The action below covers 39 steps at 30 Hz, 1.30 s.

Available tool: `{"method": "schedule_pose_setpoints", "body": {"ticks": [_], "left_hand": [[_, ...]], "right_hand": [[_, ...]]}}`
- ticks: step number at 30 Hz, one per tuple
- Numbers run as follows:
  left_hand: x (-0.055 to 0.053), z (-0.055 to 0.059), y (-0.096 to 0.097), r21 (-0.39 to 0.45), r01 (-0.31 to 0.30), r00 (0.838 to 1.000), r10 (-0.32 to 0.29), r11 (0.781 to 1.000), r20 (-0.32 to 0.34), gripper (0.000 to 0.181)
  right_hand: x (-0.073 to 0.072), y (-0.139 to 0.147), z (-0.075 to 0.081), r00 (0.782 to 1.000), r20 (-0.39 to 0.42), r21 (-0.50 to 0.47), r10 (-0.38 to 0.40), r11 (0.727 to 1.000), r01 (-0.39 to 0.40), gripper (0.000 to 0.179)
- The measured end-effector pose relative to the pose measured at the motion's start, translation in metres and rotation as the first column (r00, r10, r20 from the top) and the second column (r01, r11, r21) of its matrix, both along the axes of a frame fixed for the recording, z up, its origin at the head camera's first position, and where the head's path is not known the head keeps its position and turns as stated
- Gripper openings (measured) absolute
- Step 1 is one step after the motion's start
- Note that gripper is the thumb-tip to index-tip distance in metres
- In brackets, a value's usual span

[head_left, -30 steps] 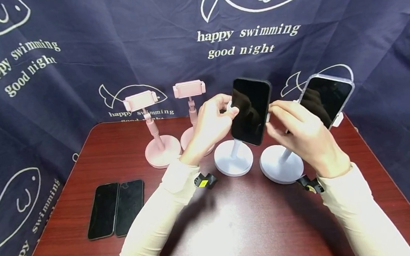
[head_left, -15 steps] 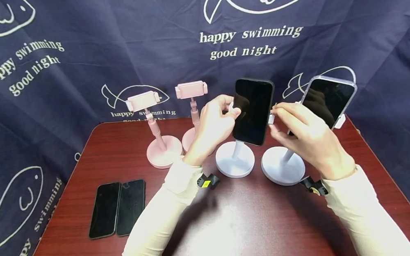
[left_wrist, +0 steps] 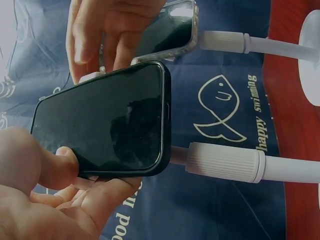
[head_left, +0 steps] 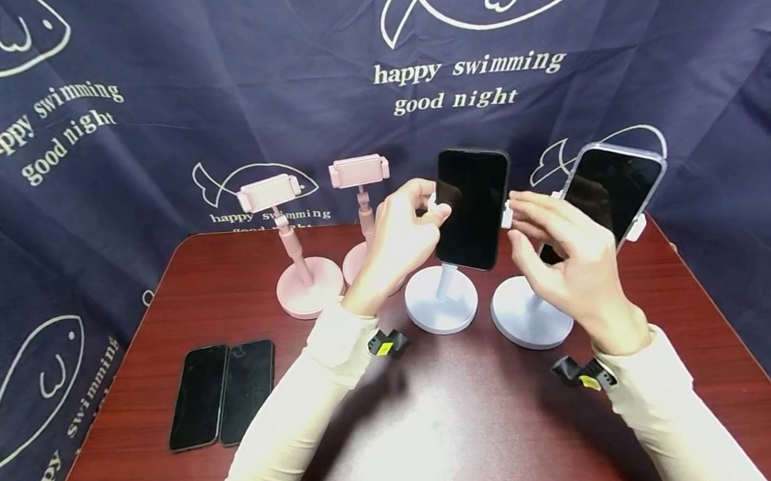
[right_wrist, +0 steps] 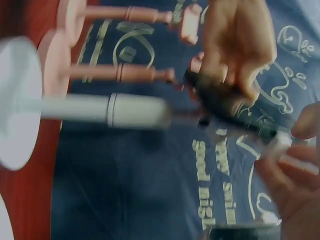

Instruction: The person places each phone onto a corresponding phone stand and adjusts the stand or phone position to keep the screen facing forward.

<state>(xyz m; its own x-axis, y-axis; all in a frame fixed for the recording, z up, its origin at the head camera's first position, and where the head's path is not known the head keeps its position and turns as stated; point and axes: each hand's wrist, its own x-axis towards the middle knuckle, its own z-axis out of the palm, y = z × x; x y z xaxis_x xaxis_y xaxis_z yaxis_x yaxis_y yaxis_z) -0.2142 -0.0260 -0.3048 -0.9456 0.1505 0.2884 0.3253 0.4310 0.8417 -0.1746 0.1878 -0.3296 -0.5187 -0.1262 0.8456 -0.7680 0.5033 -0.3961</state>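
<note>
A black phone (head_left: 473,209) stands upright, a little tilted, in the clamp of a white phone stand (head_left: 442,305). My left hand (head_left: 401,227) pinches the phone's left edge at the clamp, with the thumb (left_wrist: 67,167) on the front of the screen and the other fingers behind. At the opposite edge, my right hand (head_left: 571,253) has its fingertips right by the clamp's white end (head_left: 507,217), its thumb spread away from them. Behind the right hand, a second phone (head_left: 617,179) in a clear case sits on another white stand (head_left: 531,315).
Two pink phone stands (head_left: 309,288) with bare clamps stand to the left, the second one partly behind the left hand. Two dark phones (head_left: 195,398) lie side by side at the table's left. A blue printed cloth (head_left: 313,69) hangs behind the table.
The right hand's thumb has come away from the clamp's end and its fingers have spread. The black phone has turned slightly more upright. The left hand keeps its pinch at the phone's left edge.
</note>
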Motion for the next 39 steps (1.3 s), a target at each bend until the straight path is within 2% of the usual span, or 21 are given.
{"method": "schedule_pose_setpoints", "body": {"ticks": [2, 4, 7, 13, 20, 26, 30, 33, 39], "left_hand": [[0.0, 0.0, 0.0, 0.02, 0.0, 1.0, 0.0, 1.0, 0.009, 0.02], [0.0, -0.001, 0.0, 0.037, 0.004, 1.0, -0.005, 0.999, 0.021, 0.02], [0.0, -0.002, 0.0, 0.039, 0.009, 1.0, -0.01, 0.999, 0.028, 0.022], [-0.001, -0.002, 0.001, 0.007, 0.007, 1.0, -0.007, 1.0, 0.016, 0.025], [-0.002, -0.002, 0.003, 0.048, 0.038, 0.998, -0.04, 0.998, 0.045, 0.03], [-0.007, -0.006, 0.005, 0.039, 0.03, 1.0, -0.03, 0.999, 0.006, 0.028], [-0.009, -0.007, 0.005, 0.038, 0.008, 1.0, -0.009, 0.999, 0.006, 0.027], [-0.01, -0.007, 0.004, 0.052, 0.003, 1.0, -0.004, 0.999, 0.016, 0.029], [-0.013, -0.007, 0.005, 0.038, 0.024, 1.0, -0.024, 0.999, 0.003, 0.036]], "right_hand": [[0.002, -0.003, 0.0, 0.993, 0.113, -0.026, -0.025, 0.999, 0.028, 0.039], [0.004, -0.008, 0.0, 0.978, 0.204, -0.045, -0.052, 0.997, 0.063, 0.042], [0.005, -0.014, 0.0, 0.962, 0.262, -0.089, -0.075, 0.991, 0.101, 0.037], [0.006, -0.016, 0.003, 0.956, 0.289, -0.155, -0.052, 0.983, 0.1, 0.033], [0.003, -0.013, 0.006, 0.946, 0.315, -0.145, -0.08, 0.981, 0.132, 0.032], [-0.002, -0.014, 0.006, 0.915, 0.388, -0.13, -0.111, 0.976, 0.174, 0.033], [-0.004, -0.019, 0.007, 0.894, 0.434, -0.148, -0.111, 0.97, 0.192, 0.033], [-0.006, -0.022, 0.006, 0.893, 0.433, -0.147, -0.125, 0.967, 0.207, 0.032], [-0.009, -0.024, 0.004, 0.904, 0.371, -0.089, -0.213, 0.961, 0.263, 0.033]]}}
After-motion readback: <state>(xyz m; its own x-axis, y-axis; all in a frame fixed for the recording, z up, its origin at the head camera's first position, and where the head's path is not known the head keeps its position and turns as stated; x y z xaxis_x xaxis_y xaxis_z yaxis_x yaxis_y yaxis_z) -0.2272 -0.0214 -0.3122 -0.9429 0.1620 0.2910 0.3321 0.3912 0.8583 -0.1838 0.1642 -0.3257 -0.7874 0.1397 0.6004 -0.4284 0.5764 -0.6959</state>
